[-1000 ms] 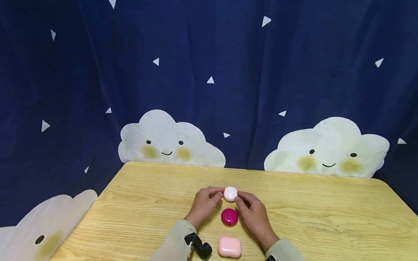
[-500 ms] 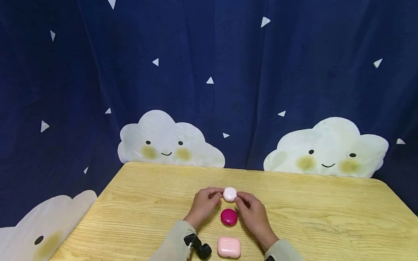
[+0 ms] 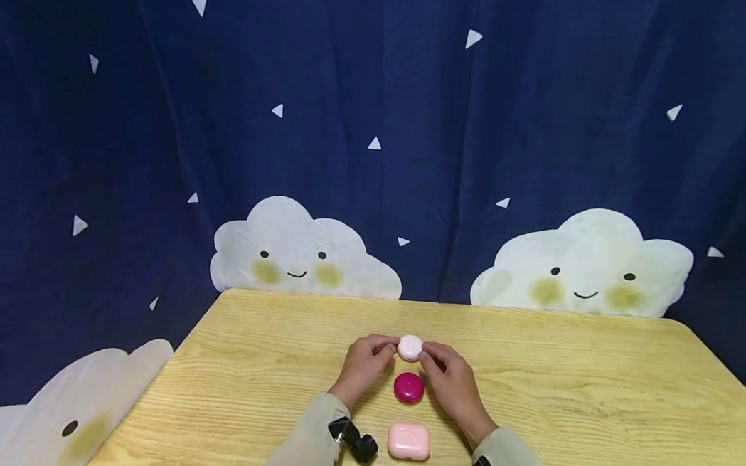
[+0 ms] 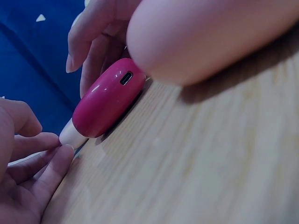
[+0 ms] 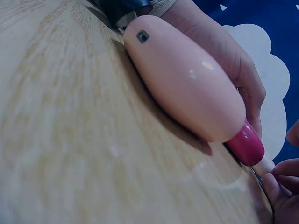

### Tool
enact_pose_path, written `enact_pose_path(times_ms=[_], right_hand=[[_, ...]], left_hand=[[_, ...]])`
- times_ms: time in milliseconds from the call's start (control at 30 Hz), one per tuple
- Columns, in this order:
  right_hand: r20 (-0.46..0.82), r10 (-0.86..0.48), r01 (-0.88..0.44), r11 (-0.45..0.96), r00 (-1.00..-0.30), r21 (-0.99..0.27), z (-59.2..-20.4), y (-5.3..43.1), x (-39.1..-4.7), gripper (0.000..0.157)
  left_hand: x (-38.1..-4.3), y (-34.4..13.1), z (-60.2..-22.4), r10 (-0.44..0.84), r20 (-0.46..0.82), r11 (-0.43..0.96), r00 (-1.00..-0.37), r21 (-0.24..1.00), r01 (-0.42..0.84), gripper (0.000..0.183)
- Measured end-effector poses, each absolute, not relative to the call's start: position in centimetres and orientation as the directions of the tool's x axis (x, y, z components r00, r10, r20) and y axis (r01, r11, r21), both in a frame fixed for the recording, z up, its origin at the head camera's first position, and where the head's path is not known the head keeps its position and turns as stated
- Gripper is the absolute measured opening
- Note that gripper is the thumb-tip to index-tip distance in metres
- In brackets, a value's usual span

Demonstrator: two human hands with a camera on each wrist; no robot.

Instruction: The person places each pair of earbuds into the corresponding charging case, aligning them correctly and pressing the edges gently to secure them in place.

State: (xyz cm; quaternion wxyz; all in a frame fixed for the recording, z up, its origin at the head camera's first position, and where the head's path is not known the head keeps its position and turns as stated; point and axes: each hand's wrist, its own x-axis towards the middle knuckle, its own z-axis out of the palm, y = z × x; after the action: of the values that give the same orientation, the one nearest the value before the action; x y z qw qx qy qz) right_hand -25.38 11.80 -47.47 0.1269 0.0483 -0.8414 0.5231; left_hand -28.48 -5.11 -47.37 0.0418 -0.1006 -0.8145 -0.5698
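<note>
A small pale-pink, nearly white round case (image 3: 410, 348) lies on the wooden table between my two hands. My left hand (image 3: 365, 366) holds its left side with thumb and fingertips. From the right, the thumb and fingertips of my right hand (image 3: 455, 386) hold the opposite side. Just nearer to me sits a glossy magenta round earbud case (image 3: 408, 388), whose charging port (image 4: 126, 78) shows in the left wrist view. Closest to me is a light pink rounded-rectangle earbud case (image 3: 408, 441), large in the right wrist view. There, the magenta and pink cases hide part of the pale one.
The three cases form a line running away from me on the light wooden table (image 3: 243, 367). A dark blue curtain (image 3: 420, 86) with white clouds and triangles hangs behind the table's far edge. Black wrist cameras (image 3: 354, 438) sit on both beige sleeves.
</note>
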Motion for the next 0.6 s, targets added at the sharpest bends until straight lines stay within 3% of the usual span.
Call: enact_pose_path(times_ms=[600], right_hand=[[0.283,0.043,-0.234,0.45,-0.958,-0.862,-47.54,11.92,-25.49,0.027]], left_hand=[[-28.58,-5.11,-47.69,0.115,0.2,0.319,-0.973,0.92,0.227,0.02]])
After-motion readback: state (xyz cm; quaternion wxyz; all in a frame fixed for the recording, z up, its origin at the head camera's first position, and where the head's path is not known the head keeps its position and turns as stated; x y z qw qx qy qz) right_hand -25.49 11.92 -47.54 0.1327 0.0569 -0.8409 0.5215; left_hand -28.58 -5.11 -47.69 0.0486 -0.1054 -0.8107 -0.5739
